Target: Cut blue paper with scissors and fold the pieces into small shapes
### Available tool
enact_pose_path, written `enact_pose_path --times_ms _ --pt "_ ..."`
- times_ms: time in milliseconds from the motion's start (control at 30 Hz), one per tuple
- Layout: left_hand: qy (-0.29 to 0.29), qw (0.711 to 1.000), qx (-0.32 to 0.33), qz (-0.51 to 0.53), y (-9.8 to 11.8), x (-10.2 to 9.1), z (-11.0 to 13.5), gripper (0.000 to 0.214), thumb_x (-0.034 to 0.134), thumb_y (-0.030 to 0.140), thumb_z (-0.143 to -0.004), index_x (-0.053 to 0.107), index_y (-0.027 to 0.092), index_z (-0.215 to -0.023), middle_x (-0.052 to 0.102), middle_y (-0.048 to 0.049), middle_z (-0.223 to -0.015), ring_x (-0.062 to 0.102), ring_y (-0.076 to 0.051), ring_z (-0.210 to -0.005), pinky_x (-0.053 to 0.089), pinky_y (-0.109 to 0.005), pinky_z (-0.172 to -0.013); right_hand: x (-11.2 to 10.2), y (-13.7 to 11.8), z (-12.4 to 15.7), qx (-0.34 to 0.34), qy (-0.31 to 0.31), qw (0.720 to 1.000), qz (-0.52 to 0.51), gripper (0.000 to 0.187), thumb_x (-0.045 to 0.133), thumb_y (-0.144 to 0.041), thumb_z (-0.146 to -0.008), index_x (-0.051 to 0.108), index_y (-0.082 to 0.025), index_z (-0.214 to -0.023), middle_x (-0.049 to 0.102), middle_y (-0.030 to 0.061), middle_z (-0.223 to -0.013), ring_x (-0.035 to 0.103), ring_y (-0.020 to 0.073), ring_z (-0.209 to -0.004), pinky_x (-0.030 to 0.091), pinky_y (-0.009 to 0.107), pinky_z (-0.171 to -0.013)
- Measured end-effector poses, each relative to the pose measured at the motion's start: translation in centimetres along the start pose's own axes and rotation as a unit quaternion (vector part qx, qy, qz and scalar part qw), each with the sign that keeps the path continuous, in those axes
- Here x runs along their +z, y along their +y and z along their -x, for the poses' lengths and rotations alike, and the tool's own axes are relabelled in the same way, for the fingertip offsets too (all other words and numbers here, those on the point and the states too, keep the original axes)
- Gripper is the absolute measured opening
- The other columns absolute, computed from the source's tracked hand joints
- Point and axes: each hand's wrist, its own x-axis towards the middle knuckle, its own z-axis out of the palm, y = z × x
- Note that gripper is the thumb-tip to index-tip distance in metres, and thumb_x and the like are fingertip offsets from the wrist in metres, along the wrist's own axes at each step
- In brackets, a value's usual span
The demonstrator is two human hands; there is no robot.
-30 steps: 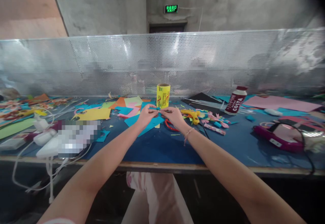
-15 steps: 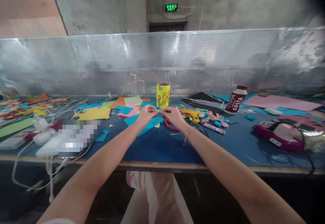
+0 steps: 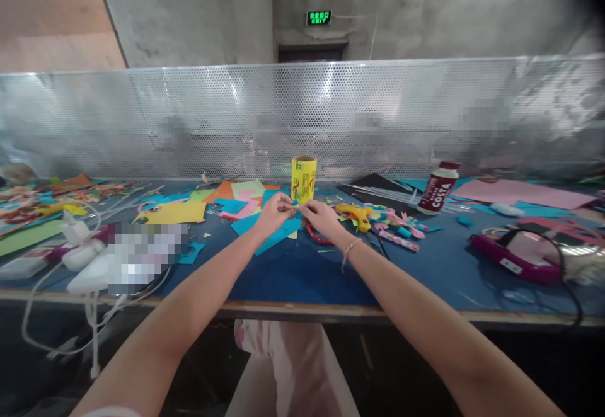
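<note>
My left hand (image 3: 275, 213) and my right hand (image 3: 321, 217) meet above the table, fingertips pinched together. Between them shows a tiny bit of blue paper (image 3: 295, 203), mostly covered by the fingers. Just behind stands an upright yellow printed roll (image 3: 303, 177). Under the left hand lies a blue paper sheet (image 3: 271, 237). A red cord loop (image 3: 316, 234) rests beneath the right hand, and to its right is a yellow glue gun (image 3: 360, 217) by some folded pink and blue paper pieces (image 3: 397, 225).
A Costa bottle (image 3: 438, 189) stands right of centre, with a purple power strip (image 3: 515, 259) nearer me. Coloured paper (image 3: 172, 211) and scraps spread left. White cables (image 3: 94, 316) hang over the front edge. A perforated metal screen (image 3: 198, 121) closes off the back.
The hands stay together in nearly the same spot, with fingers shifting slightly. The blue bit between the fingertips now shows a little more plainly.
</note>
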Motion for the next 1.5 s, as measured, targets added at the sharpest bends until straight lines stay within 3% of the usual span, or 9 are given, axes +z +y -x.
enact_pose_path --times_ms 167,367,567,767,867,1000,1233,1333,1500 --pt "-0.024 0.999 -0.025 0.008 -0.1 -0.3 -0.1 0.029 0.067 0.02 -0.062 0.041 0.017 -0.074 0.054 0.0037 -0.056 0.052 -0.008 -0.053 0.042 -0.023 -0.055 -0.5 -0.1 0.2 -0.059 -0.054 0.992 0.097 0.035 0.039 -0.043 -0.082 0.043 -0.018 -0.057 0.047 -0.0034 -0.047 0.047 0.0087 -0.044 0.035 0.021 -0.046" --pt "-0.065 0.993 -0.091 0.024 -0.4 -0.8 -0.2 0.025 0.065 0.034 -0.066 0.052 0.013 -0.07 0.053 0.0014 -0.057 0.051 -0.007 -0.052 0.041 -0.022 -0.055 -0.1 0.6 -0.1 -0.065 -0.082 0.994 0.03 0.033 0.04 -0.045 -0.079 0.04 -0.019 -0.06 0.047 -0.0038 -0.051 0.046 0.0085 -0.044 0.036 0.021 -0.046" --pt "-0.11 0.992 -0.038 -0.044 -0.7 -0.8 0.1 0.038 0.054 0.052 -0.071 0.054 0.013 -0.069 0.055 -0.0009 -0.059 0.051 -0.009 -0.055 0.04 -0.023 -0.057 0.1 0.8 -0.2 -0.045 -0.082 0.995 -0.017 0.032 0.044 -0.045 -0.077 0.04 -0.019 -0.059 0.046 -0.0044 -0.05 0.044 0.0076 -0.042 0.035 0.021 -0.043" --pt "-0.114 0.992 -0.017 -0.056 -0.3 -0.8 0.3 0.036 0.053 0.05 -0.073 0.051 0.014 -0.068 0.05 0.0011 -0.059 0.048 -0.008 -0.056 0.038 -0.022 -0.057 0.3 0.4 0.0 0.021 -0.104 0.985 -0.133 0.039 0.05 -0.058 -0.068 0.044 -0.019 -0.064 0.045 -0.0045 -0.049 0.042 0.0083 -0.041 0.037 0.022 -0.043" --pt "-0.096 0.992 -0.012 -0.075 0.1 -0.7 0.3 0.032 0.053 0.045 -0.075 0.049 0.014 -0.067 0.048 0.0017 -0.058 0.046 -0.008 -0.056 0.037 -0.022 -0.057 0.4 0.2 0.1 0.041 -0.098 0.984 -0.145 0.042 0.049 -0.061 -0.068 0.045 -0.02 -0.065 0.044 -0.0046 -0.049 0.042 0.0086 -0.041 0.038 0.023 -0.043" --pt "-0.077 0.996 -0.022 -0.047 0.0 -0.5 0.3 0.027 0.054 0.038 -0.075 0.048 0.014 -0.065 0.046 0.0024 -0.057 0.044 -0.008 -0.055 0.035 -0.022 -0.055 0.4 0.3 0.1 0.001 -0.108 0.989 -0.105 0.041 0.049 -0.058 -0.07 0.042 -0.02 -0.059 0.041 -0.0054 -0.047 0.039 0.0078 -0.039 0.034 0.023 -0.042" --pt "-0.094 0.984 -0.088 0.121 -1.2 -0.3 -0.2 0.026 0.059 0.038 -0.07 0.048 0.014 -0.069 0.047 0.0027 -0.057 0.046 -0.007 -0.05 0.034 -0.022 -0.053 0.2 0.2 0.0 -0.038 -0.115 0.987 -0.109 0.041 0.049 -0.056 -0.072 0.041 -0.019 -0.056 0.04 -0.0055 -0.044 0.037 0.0069 -0.039 0.03 0.022 -0.041" --pt "-0.111 0.984 -0.093 0.101 -1.6 -0.3 -0.2 0.028 0.056 0.041 -0.071 0.05 0.014 -0.071 0.05 0.0015 -0.057 0.047 -0.008 -0.051 0.035 -0.022 -0.053 0.1 0.2 0.0 -0.03 -0.126 0.985 -0.116 0.039 0.05 -0.055 -0.071 0.043 -0.019 -0.057 0.041 -0.0055 -0.044 0.037 0.0069 -0.038 0.031 0.022 -0.041" --pt "-0.105 0.994 -0.041 -0.004 -1.6 -0.4 -0.2 0.032 0.053 0.044 -0.073 0.049 0.014 -0.063 0.049 0.0019 -0.053 0.044 -0.007 -0.05 0.033 -0.021 -0.052 0.2 0.7 0.0 0.012 -0.137 0.974 -0.18 0.035 0.052 -0.052 -0.07 0.047 -0.018 -0.062 0.042 -0.0051 -0.046 0.038 0.0077 -0.039 0.033 0.023 -0.042"
